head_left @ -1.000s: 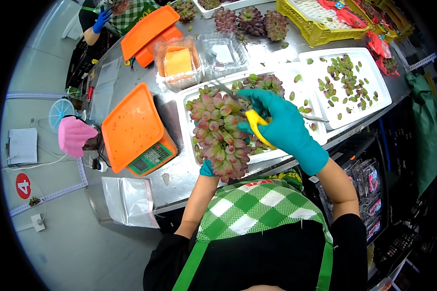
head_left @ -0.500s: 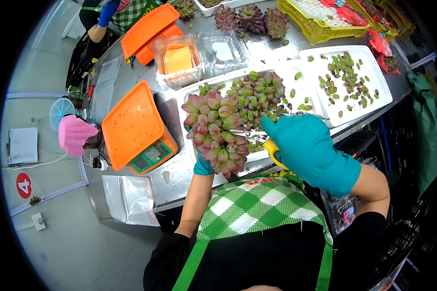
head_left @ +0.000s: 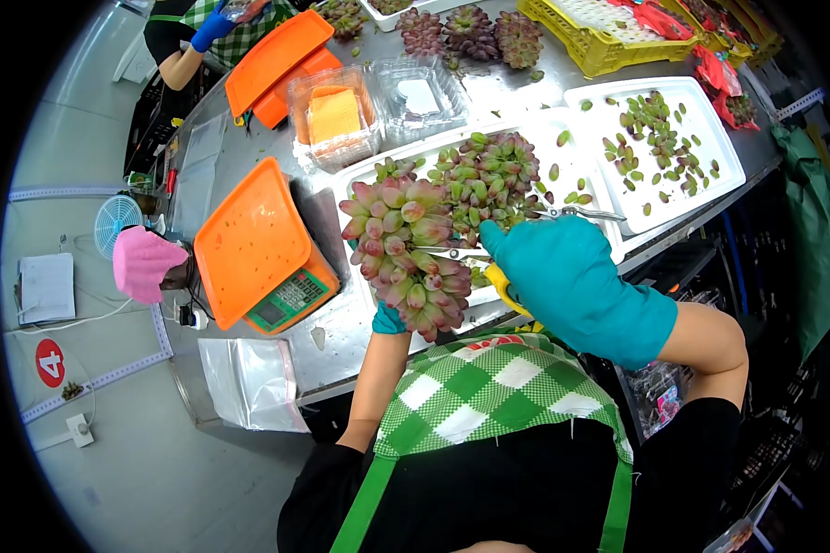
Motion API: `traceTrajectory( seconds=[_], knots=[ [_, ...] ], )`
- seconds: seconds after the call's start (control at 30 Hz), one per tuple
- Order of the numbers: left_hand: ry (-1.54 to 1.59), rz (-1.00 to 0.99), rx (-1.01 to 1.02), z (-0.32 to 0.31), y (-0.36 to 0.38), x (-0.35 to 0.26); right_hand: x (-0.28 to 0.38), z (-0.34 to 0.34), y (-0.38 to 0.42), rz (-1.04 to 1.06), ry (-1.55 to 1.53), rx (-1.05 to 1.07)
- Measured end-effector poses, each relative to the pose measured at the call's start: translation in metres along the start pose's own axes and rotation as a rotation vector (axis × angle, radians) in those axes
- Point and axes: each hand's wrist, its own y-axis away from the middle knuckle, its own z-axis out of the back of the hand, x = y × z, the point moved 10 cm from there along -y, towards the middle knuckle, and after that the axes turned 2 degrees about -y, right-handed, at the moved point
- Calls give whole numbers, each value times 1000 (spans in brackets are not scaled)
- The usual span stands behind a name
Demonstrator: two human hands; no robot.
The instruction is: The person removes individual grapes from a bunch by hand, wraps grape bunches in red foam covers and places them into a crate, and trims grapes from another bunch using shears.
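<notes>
A large succulent cluster [head_left: 408,249] with green, pink-tipped leaves is held up over the near left part of a white tray [head_left: 576,152]. My left hand [head_left: 389,317], in a teal glove, grips it from beneath, its fingers mostly hidden by the leaves. In my teal-gloved right hand [head_left: 558,281] is a pair of scissors [head_left: 502,284] with yellow handles, the blades reaching in among the leaves at the cluster's right side. Beyond the cluster, more succulents [head_left: 493,175] sit in the tray. Metal tweezers [head_left: 588,213] stick out behind my right hand.
An orange-topped scale [head_left: 254,244] stands left, with plastic bags [head_left: 249,382] at the table edge. Clear boxes [head_left: 337,115], a second white tray [head_left: 724,147] of loose leaves and a yellow crate [head_left: 599,57] lie farther back. A co-worker's blue-gloved hand [head_left: 214,28] shows at upper left.
My right hand has shifted slightly left and towards me, carrying the scissors farther into the cluster. The cluster stays in my left hand. The co-worker's gloved hand now shows holding something clear.
</notes>
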Motion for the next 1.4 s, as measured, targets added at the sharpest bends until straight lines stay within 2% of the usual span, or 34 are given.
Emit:
traceTrajectory(
  seconds=[0.07,0.27,0.37,0.57,0.67,0.97,1.07,1.17,1.27,1.4],
  knots=[
    [-1,1,2,-1,0,1,3,7,1,3,16,-84],
    [-6,7,5,-3,1,4,9,-6,6,-33,231,-127],
    [-6,11,8,-4,1,5,5,-1,3,-7,45,-88],
    [-13,18,13,-5,1,6,0,-9,0,-45,-84,-59],
    [-13,24,14,-6,2,7,0,-2,-1,0,-141,-146],
    [-13,32,24,-7,3,9,3,-9,-3,-41,43,-127],
    [-10,38,33,-7,4,10,2,-10,-4,-32,-12,-94],
    [-12,50,46,-8,5,11,1,-7,-1,5,-98,-180],
    [-10,68,59,-9,7,15,-1,-12,-3,2,-117,-83],
    [-4,74,75,-10,8,16,-6,-16,0,-4,-104,-63]
  ],
)
